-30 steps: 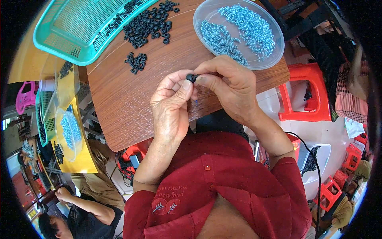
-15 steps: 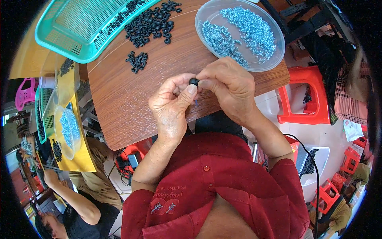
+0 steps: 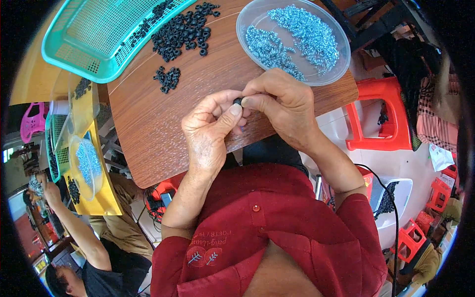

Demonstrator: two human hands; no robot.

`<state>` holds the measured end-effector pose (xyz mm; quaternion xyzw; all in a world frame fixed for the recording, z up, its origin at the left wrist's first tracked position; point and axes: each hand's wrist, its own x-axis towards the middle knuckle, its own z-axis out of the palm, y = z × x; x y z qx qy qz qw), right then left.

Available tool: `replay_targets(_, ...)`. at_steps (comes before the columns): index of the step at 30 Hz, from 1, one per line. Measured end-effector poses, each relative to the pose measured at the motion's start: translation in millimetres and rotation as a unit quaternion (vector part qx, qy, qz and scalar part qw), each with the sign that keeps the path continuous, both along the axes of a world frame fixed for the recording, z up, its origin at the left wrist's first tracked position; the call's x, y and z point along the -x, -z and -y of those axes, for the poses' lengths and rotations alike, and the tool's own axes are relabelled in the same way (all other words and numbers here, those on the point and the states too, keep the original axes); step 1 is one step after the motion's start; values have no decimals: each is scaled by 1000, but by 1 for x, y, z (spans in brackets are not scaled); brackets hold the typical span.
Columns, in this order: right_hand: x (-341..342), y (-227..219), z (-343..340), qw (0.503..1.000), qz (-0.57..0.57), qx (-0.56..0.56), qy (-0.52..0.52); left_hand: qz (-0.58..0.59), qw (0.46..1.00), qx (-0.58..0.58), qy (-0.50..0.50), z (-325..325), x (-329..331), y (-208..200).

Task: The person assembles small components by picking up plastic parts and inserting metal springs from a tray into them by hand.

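A small round black part (image 3: 238, 101) sits between my two hands above the near edge of the brown wooden table (image 3: 148, 133). My left hand (image 3: 210, 121) pinches it between thumb and fingers. From the right, my right hand (image 3: 279, 104) is closed with thumb and forefinger pressed at the same part; whether a second small piece is between them is hidden. Past my hands lie a large pile of black round parts (image 3: 183, 32) and a small pile of black ring-like parts (image 3: 167, 80). A clear round tub (image 3: 343, 69) holds many small silvery-blue springs (image 3: 311, 37).
A turquoise mesh basket (image 3: 106, 74) with black parts stands at the far left. Red stools (image 3: 381, 141) are on the right, near a white bin (image 3: 403, 198) of black parts. At left, another person (image 3: 94, 252) sits beside a yellow table (image 3: 106, 198) with similar tubs.
My hands stay together on the black part, with small finger shifts. The view has shifted slightly. The other person's arm at left has moved up and away.
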<state>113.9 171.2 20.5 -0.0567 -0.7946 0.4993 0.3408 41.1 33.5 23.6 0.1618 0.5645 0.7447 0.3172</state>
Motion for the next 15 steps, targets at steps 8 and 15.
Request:
replay_targets(8, -6, 6, 8, 997, -27, -62, 26, 78, 997, 11, 17, -1, 2, -1)
replay_targets(15, -13, 14, 14, 995, -28, -88, 22, 57, 997, 52, 8, -2, 1, 4)
